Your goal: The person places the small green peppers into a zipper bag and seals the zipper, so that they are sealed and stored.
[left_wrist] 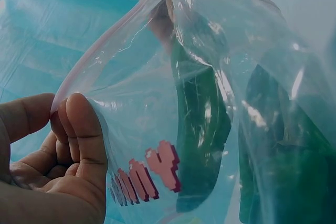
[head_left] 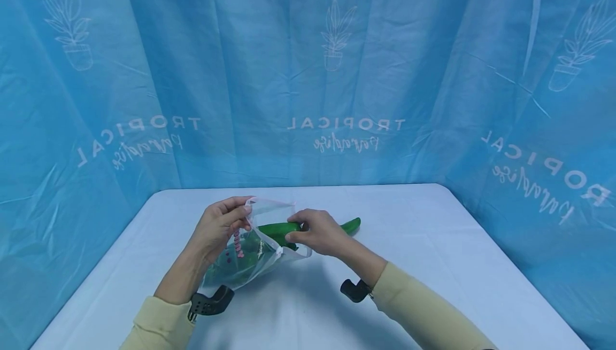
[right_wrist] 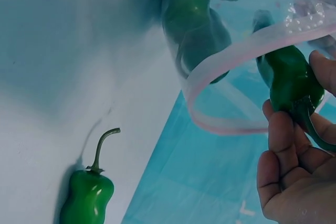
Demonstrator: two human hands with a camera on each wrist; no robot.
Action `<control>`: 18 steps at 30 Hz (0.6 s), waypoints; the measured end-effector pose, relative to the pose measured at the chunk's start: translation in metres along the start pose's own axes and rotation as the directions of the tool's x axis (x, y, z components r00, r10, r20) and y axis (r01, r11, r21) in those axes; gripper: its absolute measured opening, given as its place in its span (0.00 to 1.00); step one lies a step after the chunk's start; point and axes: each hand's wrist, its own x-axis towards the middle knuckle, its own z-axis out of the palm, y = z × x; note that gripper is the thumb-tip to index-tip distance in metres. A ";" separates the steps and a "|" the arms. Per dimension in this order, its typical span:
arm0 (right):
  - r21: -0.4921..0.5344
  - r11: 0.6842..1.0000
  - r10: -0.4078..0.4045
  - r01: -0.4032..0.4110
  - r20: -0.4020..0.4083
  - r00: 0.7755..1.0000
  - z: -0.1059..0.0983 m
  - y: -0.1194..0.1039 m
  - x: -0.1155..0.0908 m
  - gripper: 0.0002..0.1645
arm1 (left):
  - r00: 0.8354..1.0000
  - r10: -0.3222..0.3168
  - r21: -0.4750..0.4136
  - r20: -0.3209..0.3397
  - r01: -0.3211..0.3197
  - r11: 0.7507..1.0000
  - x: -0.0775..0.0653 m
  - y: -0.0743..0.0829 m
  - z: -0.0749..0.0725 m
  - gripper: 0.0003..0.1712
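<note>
A clear zip bag (head_left: 269,209) with pink lettering and a pink-edged mouth is held up over the table. My left hand (head_left: 222,226) pinches the rim of its mouth between thumb and fingers, as the left wrist view shows. Several green peppers (right_wrist: 191,30) lie inside the bag. With thumb and fingers, my right hand (head_left: 320,231) grips another green pepper (right_wrist: 291,80) near its stem, its tip through the bag's mouth. Outside the bag, beyond my right hand, a loose green pepper (right_wrist: 86,199) with a curved stem lies on the table.
The white-covered table (head_left: 409,275) has rounded far corners. Blue curtains (head_left: 308,93) with printed plants and lettering surround it at the back and both sides. Black cameras sit on the left wrist (head_left: 212,302) and right wrist (head_left: 355,290).
</note>
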 end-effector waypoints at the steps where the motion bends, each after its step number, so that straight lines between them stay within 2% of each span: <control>1: -0.003 1.000 0.004 -0.004 0.002 1.000 0.001 -0.001 0.001 0.23 | 1.000 0.000 -0.001 0.001 0.000 1.000 0.000 0.000 0.000 0.25; 11: -0.058 0.998 0.009 -0.009 -0.005 1.000 0.008 -0.010 0.010 0.24 | 1.000 -0.004 -0.019 0.007 0.004 1.000 0.000 0.001 0.001 0.26; 18: -0.079 0.996 -0.030 0.029 -0.016 0.999 0.014 -0.014 0.014 0.23 | 1.000 0.002 -0.022 0.008 -0.002 1.000 0.000 0.001 0.001 0.25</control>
